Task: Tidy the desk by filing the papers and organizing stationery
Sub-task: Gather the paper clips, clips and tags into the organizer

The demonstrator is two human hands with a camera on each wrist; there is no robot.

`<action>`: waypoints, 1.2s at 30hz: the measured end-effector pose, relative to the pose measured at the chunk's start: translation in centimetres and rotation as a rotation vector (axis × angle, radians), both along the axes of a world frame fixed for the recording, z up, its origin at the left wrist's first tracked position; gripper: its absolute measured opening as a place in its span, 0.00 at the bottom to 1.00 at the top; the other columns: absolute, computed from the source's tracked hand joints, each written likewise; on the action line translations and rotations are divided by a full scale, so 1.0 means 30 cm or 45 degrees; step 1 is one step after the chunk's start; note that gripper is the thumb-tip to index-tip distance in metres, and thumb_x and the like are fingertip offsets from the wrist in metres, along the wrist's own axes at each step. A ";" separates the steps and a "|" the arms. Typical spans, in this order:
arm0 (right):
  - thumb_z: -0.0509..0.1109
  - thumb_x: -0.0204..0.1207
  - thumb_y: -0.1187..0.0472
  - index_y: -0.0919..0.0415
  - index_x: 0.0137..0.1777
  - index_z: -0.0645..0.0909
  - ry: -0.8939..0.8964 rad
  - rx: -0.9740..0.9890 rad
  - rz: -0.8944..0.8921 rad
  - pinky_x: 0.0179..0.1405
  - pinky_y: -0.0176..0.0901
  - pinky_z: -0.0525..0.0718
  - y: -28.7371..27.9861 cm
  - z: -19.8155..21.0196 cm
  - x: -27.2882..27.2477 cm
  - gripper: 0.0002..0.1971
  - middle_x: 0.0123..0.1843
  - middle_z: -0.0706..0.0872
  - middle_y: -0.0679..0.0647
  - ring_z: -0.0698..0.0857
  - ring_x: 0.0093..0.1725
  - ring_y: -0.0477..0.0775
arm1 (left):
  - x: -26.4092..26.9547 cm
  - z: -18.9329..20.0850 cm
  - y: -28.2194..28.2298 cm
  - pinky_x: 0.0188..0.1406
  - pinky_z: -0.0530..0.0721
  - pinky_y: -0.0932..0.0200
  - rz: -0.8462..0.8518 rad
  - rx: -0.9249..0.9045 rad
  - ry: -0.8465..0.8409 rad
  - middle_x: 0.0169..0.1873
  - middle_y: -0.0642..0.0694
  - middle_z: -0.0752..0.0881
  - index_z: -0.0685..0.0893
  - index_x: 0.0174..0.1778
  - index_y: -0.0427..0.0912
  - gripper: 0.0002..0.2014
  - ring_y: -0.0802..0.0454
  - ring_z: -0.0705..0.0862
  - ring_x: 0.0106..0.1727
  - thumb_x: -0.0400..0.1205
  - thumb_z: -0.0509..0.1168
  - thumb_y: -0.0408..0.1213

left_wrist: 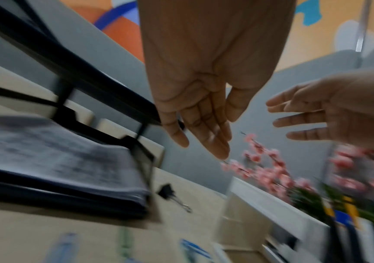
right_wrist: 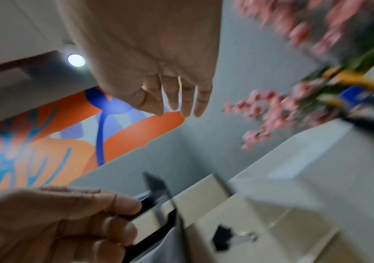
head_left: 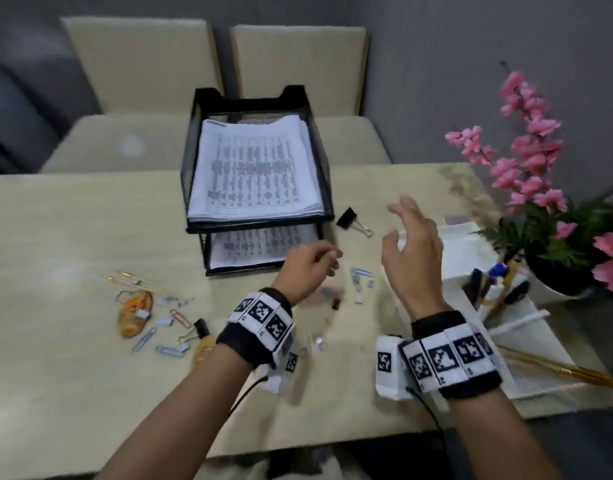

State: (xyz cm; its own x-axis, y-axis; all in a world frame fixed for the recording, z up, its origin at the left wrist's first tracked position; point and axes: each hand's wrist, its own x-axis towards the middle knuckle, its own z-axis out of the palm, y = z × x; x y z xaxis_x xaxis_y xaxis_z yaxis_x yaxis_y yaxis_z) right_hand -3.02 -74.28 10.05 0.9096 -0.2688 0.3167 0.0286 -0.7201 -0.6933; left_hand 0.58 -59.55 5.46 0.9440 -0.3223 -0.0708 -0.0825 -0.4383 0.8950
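A black two-tier mesh tray (head_left: 260, 226) at the desk's middle holds printed papers (head_left: 256, 161) on both levels. My left hand (head_left: 327, 259) hovers just right of the lower tier, fingers relaxed and holding nothing; the left wrist view shows its fingers (left_wrist: 206, 140) straight. My right hand (head_left: 398, 220) is raised with spread fingers above the left edge of a white organizer (head_left: 457, 268) that holds pens. A black binder clip (head_left: 350, 220) lies between tray and right hand. Small paper clips (head_left: 360, 275) lie below my left hand.
More clips, a binder clip and thin gold pens (head_left: 149, 317) are scattered at the desk's left. Gold pens (head_left: 558, 368) lie on a white mat at right. A pot of pink flowers (head_left: 547, 202) stands at the right edge. Two chairs are behind the desk.
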 end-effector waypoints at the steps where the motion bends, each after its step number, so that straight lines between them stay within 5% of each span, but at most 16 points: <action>1: 0.60 0.75 0.73 0.65 0.65 0.79 0.013 0.013 0.094 0.66 0.41 0.70 0.077 -0.011 0.019 0.19 0.67 0.82 0.62 0.78 0.67 0.63 | 0.002 -0.008 0.091 0.32 0.76 0.80 0.074 -0.010 0.013 0.34 0.45 0.84 0.85 0.51 0.34 0.11 0.75 0.80 0.23 0.84 0.56 0.28; 5: 0.59 0.77 0.67 0.63 0.58 0.83 0.135 -0.083 0.477 0.55 0.50 0.80 0.391 -0.069 0.067 0.14 0.52 0.89 0.63 0.85 0.54 0.63 | -0.005 -0.060 0.457 0.32 0.74 0.82 0.403 0.086 0.063 0.27 0.52 0.83 0.82 0.44 0.43 0.10 0.74 0.80 0.21 0.83 0.57 0.29; 10: 0.59 0.78 0.67 0.63 0.60 0.82 0.501 -0.232 0.894 0.60 0.52 0.81 0.742 -0.190 0.118 0.15 0.58 0.87 0.62 0.84 0.58 0.61 | -0.037 -0.128 0.817 0.25 0.76 0.77 0.691 0.064 0.213 0.24 0.49 0.83 0.81 0.35 0.42 0.13 0.69 0.79 0.17 0.81 0.56 0.26; 13: 0.58 0.76 0.69 0.66 0.56 0.83 0.701 -0.313 0.886 0.59 0.51 0.82 0.891 -0.280 0.161 0.15 0.57 0.86 0.66 0.83 0.58 0.65 | -0.050 -0.168 0.962 0.28 0.77 0.78 0.792 0.077 0.274 0.11 0.55 0.81 0.81 0.32 0.44 0.14 0.65 0.80 0.18 0.80 0.57 0.26; 16: 0.57 0.74 0.72 0.73 0.47 0.80 0.796 -0.427 0.823 0.48 0.49 0.80 0.986 -0.353 0.195 0.11 0.48 0.83 0.69 0.82 0.53 0.70 | -0.056 -0.211 1.073 0.37 0.81 0.67 0.845 0.040 0.355 0.15 0.55 0.83 0.83 0.31 0.45 0.15 0.64 0.81 0.18 0.80 0.57 0.28; 18: 0.56 0.75 0.73 0.73 0.48 0.79 0.803 -0.519 0.801 0.44 0.46 0.76 1.025 -0.391 0.216 0.10 0.52 0.82 0.69 0.82 0.54 0.68 | -0.058 -0.221 1.122 0.32 0.81 0.73 0.865 0.021 0.373 0.17 0.55 0.84 0.82 0.32 0.44 0.15 0.66 0.80 0.16 0.81 0.56 0.28; 24: 0.62 0.77 0.69 0.72 0.56 0.78 0.820 -0.743 0.779 0.51 0.50 0.78 1.069 -0.425 0.239 0.10 0.60 0.80 0.67 0.79 0.61 0.66 | -0.059 -0.253 1.162 0.30 0.81 0.71 0.816 -0.030 0.471 0.28 0.45 0.84 0.82 0.34 0.42 0.15 0.66 0.80 0.17 0.82 0.54 0.28; 27: 0.67 0.74 0.64 0.67 0.45 0.80 0.832 -0.598 0.661 0.41 0.48 0.75 1.048 -0.412 0.234 0.06 0.50 0.84 0.64 0.81 0.50 0.63 | -0.044 -0.266 1.140 0.25 0.80 0.72 0.812 -0.149 0.561 0.29 0.43 0.82 0.81 0.34 0.40 0.15 0.56 0.81 0.24 0.82 0.53 0.27; 29: 0.68 0.70 0.64 0.64 0.39 0.78 0.827 -0.252 0.598 0.39 0.48 0.77 1.038 -0.401 0.218 0.03 0.41 0.84 0.59 0.80 0.42 0.58 | -0.027 -0.263 1.116 0.22 0.77 0.73 0.832 -0.253 0.603 0.32 0.43 0.82 0.80 0.38 0.39 0.11 0.53 0.79 0.29 0.83 0.56 0.32; 32: 0.69 0.69 0.68 0.58 0.37 0.78 0.818 0.188 0.747 0.32 0.35 0.76 1.051 -0.363 0.179 0.05 0.31 0.81 0.49 0.78 0.33 0.45 | 0.006 -0.248 1.074 0.35 0.77 0.63 0.801 -0.466 0.694 0.35 0.49 0.83 0.79 0.40 0.44 0.11 0.53 0.80 0.36 0.83 0.59 0.46; 34: 0.70 0.70 0.70 0.57 0.38 0.80 0.867 0.270 0.916 0.27 0.24 0.75 1.072 -0.340 0.166 0.07 0.30 0.80 0.47 0.77 0.30 0.41 | 0.028 -0.236 1.059 0.36 0.76 0.61 0.847 -0.627 0.728 0.29 0.51 0.83 0.76 0.34 0.45 0.15 0.55 0.81 0.33 0.84 0.57 0.45; 36: 0.69 0.71 0.71 0.59 0.40 0.83 0.846 0.258 0.949 0.33 0.24 0.75 1.089 -0.338 0.185 0.06 0.34 0.83 0.49 0.80 0.34 0.43 | 0.046 -0.222 1.059 0.28 0.76 0.64 0.975 -0.752 0.725 0.16 0.53 0.79 0.69 0.27 0.44 0.19 0.58 0.78 0.21 0.86 0.52 0.41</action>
State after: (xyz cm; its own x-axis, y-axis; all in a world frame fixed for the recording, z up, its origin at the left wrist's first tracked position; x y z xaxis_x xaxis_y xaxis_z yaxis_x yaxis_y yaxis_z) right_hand 2.53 -41.62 -0.10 0.8429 0.4453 -0.3019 -0.0134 -0.5436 -0.8392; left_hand 1.96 -27.78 -1.21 0.7863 0.2030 -0.5835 0.5145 0.3077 0.8004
